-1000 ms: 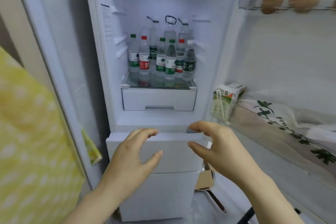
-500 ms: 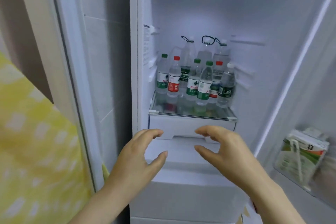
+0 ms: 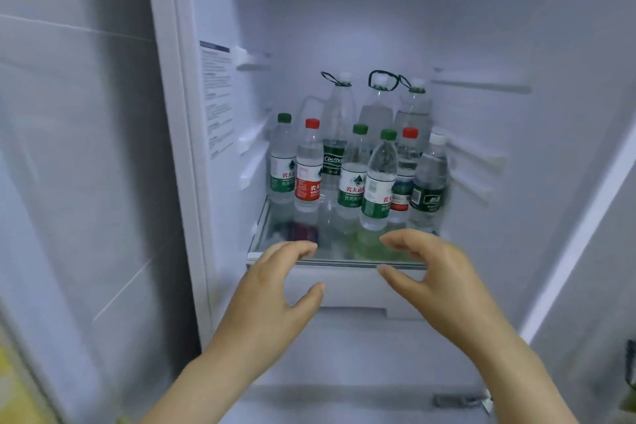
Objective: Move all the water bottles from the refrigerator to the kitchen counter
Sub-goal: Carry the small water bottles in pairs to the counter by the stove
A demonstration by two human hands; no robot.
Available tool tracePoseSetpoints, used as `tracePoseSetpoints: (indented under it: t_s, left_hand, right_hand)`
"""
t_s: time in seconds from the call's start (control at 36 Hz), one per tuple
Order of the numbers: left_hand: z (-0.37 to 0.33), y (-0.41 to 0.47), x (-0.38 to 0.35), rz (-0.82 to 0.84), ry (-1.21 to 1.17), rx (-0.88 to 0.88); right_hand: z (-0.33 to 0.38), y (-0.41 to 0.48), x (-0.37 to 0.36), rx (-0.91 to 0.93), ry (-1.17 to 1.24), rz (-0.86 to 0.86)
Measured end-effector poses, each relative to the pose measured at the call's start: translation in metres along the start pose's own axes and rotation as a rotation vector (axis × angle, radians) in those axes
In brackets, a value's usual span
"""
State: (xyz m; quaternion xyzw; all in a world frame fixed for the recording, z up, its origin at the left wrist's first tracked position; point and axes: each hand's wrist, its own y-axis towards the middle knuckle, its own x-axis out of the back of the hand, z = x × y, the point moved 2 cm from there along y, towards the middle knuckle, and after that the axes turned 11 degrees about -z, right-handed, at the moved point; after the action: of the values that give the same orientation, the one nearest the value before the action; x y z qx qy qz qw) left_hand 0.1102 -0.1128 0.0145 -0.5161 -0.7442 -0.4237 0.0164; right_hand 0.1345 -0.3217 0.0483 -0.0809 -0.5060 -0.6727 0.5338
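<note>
Currently at start: all water bottles (image 3: 358,162) upright on glass shelf (image 3: 261,234), far inside refrigerator (image 3: 516,27). Left hand (image 3: 272,289), right hand (image 3: 437,279) near shelf edge, fingers apart, empty. None moved yet.

Taking the glass shelf (image 3: 339,262) as landmark: its front strip is bare, and both hands, the left hand (image 3: 272,299) and right hand (image 3: 444,286), hover empty and curled just before its edge. Behind the strip, small water bottles (image 3: 377,182) stand packed nearly cap to cap, blocking the tall handled bottles (image 3: 377,103) at the shelf's back. Above the shelf, the refrigerator (image 3: 413,17) is open space.
</note>
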Motion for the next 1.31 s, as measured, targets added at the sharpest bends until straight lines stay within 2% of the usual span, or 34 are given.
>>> tracePoseSetpoints:
  t_s: [0.25, 0.56, 1.06, 1.31]
  left_hand:
    - [0.004, 0.058, -0.060, -0.039, 0.022, -0.005]
    - [0.020, 0.101, -0.113, -0.022, -0.011, 0.047]
    - [0.037, 0.185, -0.173, 0.058, 0.020, -0.011]
    - [0.037, 0.210, -0.198, 0.010, 0.000, -0.038]
  right_hand:
    - [-0.055, 0.062, -0.011, -0.018, 0.044, -0.088]
    - [-0.102, 0.091, -0.020, -0.169, 0.174, -0.150]
    - [-0.122, 0.138, -0.028, -0.249, 0.027, -0.220]
    - [-0.132, 0.159, -0.024, -0.277, -0.021, -0.329]
